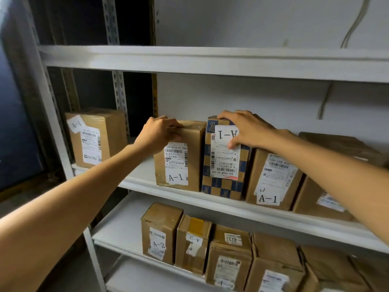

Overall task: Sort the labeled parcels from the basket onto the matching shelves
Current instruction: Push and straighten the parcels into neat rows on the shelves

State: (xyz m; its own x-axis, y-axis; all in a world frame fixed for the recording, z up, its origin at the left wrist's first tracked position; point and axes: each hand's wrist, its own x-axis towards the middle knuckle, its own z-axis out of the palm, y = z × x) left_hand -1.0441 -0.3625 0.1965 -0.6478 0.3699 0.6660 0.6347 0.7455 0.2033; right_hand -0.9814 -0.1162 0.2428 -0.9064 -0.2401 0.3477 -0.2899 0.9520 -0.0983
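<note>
On the middle shelf [147, 178] stands a row of cardboard parcels labelled A-1. My left hand [157, 133] grips the top front edge of a plain brown parcel [189, 157] with an A-1 sticker low on its face. My right hand [244, 128] holds the top of a blue-and-brown checkered parcel [221, 186] beside it, thumb pressed on its upside-down A-1 label. Both parcels stand upright on the shelf and touch each other. No basket is in view.
Another A-1 parcel [94, 138] stands apart at the shelf's left end, and more A-1 parcels [273, 180] fill the right. The lower shelf [122, 226] holds several A-2 parcels [160, 232]. The top shelf board [189, 60] lies above. White wall behind.
</note>
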